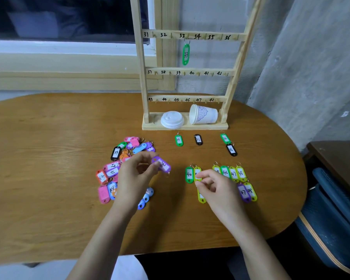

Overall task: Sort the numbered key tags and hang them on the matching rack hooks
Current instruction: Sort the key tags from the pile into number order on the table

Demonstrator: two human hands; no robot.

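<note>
Wooden oval desk, sorting: left hand fingers pinch purple plastic tag, right hand pinches lime tag; next, read number

I read the rack: top bar 31–36, middle bar 37–42, bottom bar 43–48. Hanging green tag: 33. On the table: black tags 39, 31, 36; green tag 40; yellow-green row 46, 47, 48; beneath it purple 47, yellow-green 48. Left hand pinches a purple tag, digits unclear; right hand pinches a yellow-green tag, number covered.
</note>
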